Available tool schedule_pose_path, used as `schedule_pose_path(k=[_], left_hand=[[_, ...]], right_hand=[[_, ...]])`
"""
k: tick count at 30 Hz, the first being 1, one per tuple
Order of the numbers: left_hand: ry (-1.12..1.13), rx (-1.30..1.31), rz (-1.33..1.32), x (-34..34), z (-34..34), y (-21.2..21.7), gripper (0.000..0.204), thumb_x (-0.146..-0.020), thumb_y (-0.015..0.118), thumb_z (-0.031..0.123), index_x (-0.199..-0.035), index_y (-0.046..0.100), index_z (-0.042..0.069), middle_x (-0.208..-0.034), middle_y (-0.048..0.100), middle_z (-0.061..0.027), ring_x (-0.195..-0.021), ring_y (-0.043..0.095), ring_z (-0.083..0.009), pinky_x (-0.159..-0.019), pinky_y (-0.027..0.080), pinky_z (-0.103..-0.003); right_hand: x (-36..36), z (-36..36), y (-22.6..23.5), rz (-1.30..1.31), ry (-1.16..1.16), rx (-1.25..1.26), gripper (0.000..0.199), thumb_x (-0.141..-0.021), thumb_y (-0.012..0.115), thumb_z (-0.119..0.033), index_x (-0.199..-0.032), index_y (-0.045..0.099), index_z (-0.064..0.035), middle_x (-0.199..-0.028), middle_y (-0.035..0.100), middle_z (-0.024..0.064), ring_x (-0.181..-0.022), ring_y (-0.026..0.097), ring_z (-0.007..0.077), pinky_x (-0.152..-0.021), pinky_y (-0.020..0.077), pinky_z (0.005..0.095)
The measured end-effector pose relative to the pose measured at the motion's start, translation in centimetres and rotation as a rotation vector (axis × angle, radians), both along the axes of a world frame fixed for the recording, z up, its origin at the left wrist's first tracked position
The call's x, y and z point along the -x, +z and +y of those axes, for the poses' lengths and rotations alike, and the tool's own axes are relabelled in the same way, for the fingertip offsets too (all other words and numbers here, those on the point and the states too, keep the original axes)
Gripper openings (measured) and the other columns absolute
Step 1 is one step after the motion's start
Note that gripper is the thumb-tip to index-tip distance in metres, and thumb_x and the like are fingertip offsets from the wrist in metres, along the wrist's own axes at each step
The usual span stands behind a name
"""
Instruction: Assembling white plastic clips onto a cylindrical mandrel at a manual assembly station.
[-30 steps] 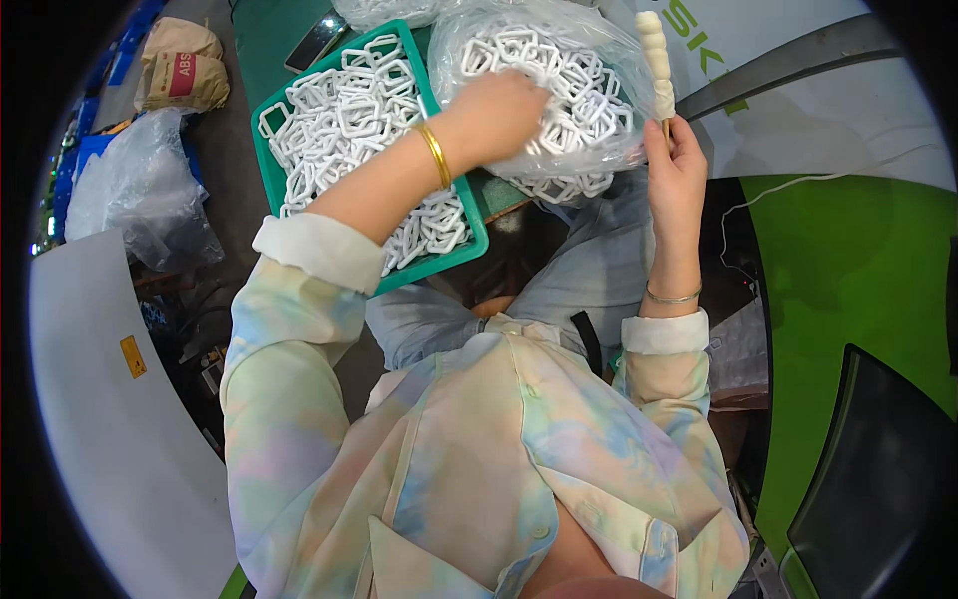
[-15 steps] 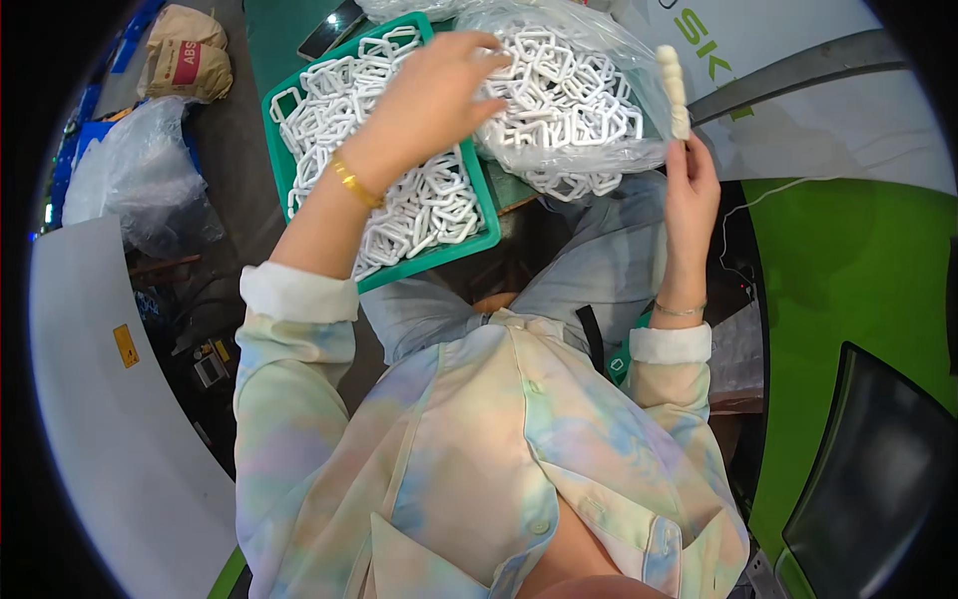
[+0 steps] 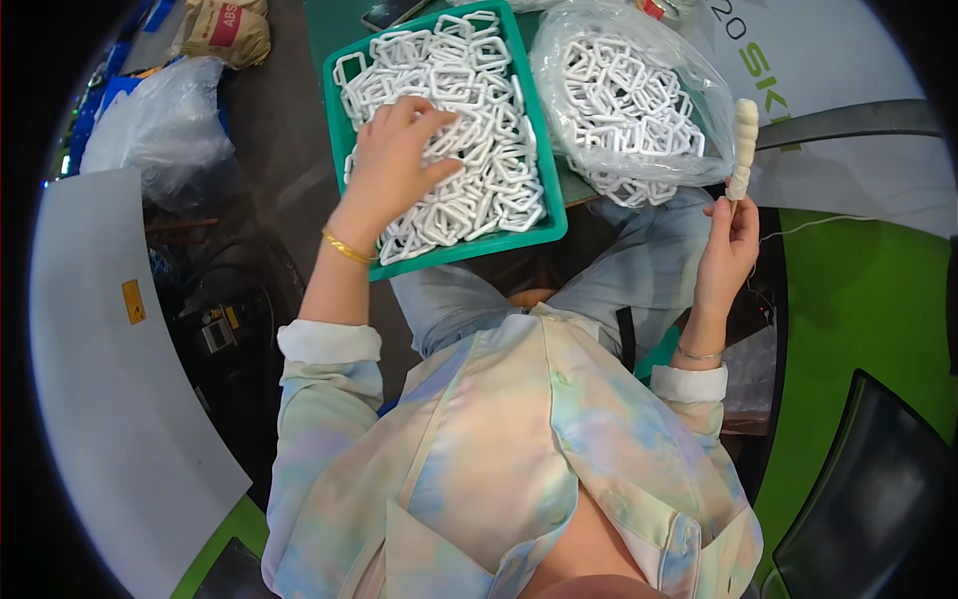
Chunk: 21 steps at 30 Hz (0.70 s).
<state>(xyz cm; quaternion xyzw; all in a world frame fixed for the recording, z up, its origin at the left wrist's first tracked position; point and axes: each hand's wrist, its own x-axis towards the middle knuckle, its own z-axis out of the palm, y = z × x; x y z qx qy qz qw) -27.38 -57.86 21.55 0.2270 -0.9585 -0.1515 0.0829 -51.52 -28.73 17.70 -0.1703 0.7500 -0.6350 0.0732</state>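
Note:
A green tray (image 3: 555, 215) is filled with white plastic loop-shaped links (image 3: 479, 190). Over its left half is my left hand (image 3: 399, 155), palm down with thumb and fingers apart, at or just above the links; whether the fingertips touch them is hard to tell. Off to the right, my right hand (image 3: 728, 245) pinches the thin stick of a skewered snack (image 3: 744, 150), pale and lumpy, held upright. Between the hands lies an open clear plastic bag (image 3: 554, 75) with more of these white links (image 3: 629, 110), some spilling at its near edge.
Tray and bag rest on a green tabletop (image 3: 324, 22), with a dark phone (image 3: 391, 12) at the far edge. White-and-green machine panels (image 3: 858, 270) stand to the right, near a black chair back (image 3: 868, 479). Plastic wrap (image 3: 165, 130) and a brown paper sack (image 3: 228, 35) sit far left.
My left hand has drawn back from the tray's right side, near the bag, to its left half. The snack stays in my right hand. The whole view has shifted.

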Motion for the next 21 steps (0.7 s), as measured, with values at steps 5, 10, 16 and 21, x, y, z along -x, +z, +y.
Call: schedule_pose_path(k=[5, 10, 16, 21], left_hand=[[0.049, 0.213, 0.140, 1.7, 1.9, -1.2, 0.048, -0.069, 0.085, 0.032, -0.108, 0.066, 0.011, -0.115, 0.057, -0.0056, -0.115, 0.050, -0.0273, -0.097, 0.034, -0.045], [0.058, 0.246, 0.087, 2.8, 2.3, -2.5, 0.044, -0.068, 0.084, 0.026, -0.104, 0.064, 0.009, -0.111, 0.058, -0.0054, -0.112, 0.051, -0.0263, -0.096, 0.034, -0.046], [0.052, 0.217, 0.143, 2.1, 1.5, -1.9, 0.039, -0.075, 0.076, 0.020, -0.110, 0.063, 0.008, -0.103, 0.065, -0.0054, -0.105, 0.058, -0.0228, -0.099, 0.033, -0.044], [0.361, -0.410, 0.489, 2.0, 1.6, -0.1, 0.040, -0.077, 0.077, 0.018, -0.113, 0.062, 0.008, -0.093, 0.068, -0.0051, -0.097, 0.062, -0.0240, -0.098, 0.037, -0.043]], right_hand=[[-1.5, -1.7, 1.2, -0.017, 0.057, 0.021, 0.030, -0.101, 0.059, -0.014, -0.127, 0.059, 0.0013, -0.097, 0.060, -0.0010, -0.086, 0.054, 0.0058, -0.081, 0.0420, 0.0213], [-2.3, -2.0, 1.2, 0.010, 0.110, 0.002, 0.025, -0.100, 0.059, -0.011, -0.121, 0.058, 0.0028, -0.099, 0.062, 0.0033, -0.084, 0.057, 0.0073, -0.073, 0.0458, 0.0215], [-2.5, -1.6, 0.7, -0.009, 0.139, 0.017, 0.023, -0.100, 0.059, -0.009, -0.119, 0.059, 0.0028, -0.097, 0.062, 0.0028, -0.086, 0.059, 0.0077, -0.073, 0.0472, 0.0213], [-3.1, -2.6, 0.9, -0.040, 0.162, 0.014, 0.020, -0.102, 0.058, -0.012, -0.117, 0.059, 0.0007, -0.091, 0.059, -0.0007, -0.083, 0.053, 0.0048, -0.075, 0.0418, 0.0201]])
